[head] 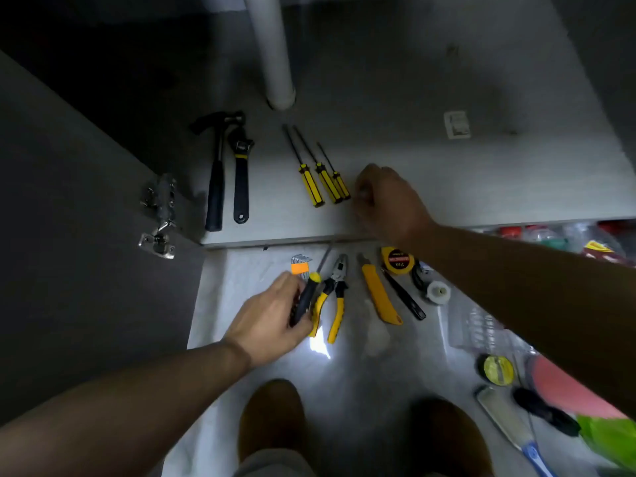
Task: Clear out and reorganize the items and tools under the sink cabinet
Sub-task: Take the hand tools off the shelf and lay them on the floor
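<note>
Left hand [272,311] grips a screwdriver [305,297]; right hand [389,201], farther forward, is curled knuckles-up.

Hammer [216,173] lay far L on cabinet floor [447,187], wrench [241,173] just beside on R, 3 screwdrivers [321,177] further R, pipe [272,49] behind. Below in front, L to R: hex keys [300,266], 4th screwdriver [306,297], pliers [335,297], knife [378,294], tape measure [397,259].

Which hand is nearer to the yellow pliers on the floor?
Left. The left hand, gripping a black screwdriver, lies right beside the handles of the pliers, on their left. The right hand is farther off, up on the cabinet floor.
</note>
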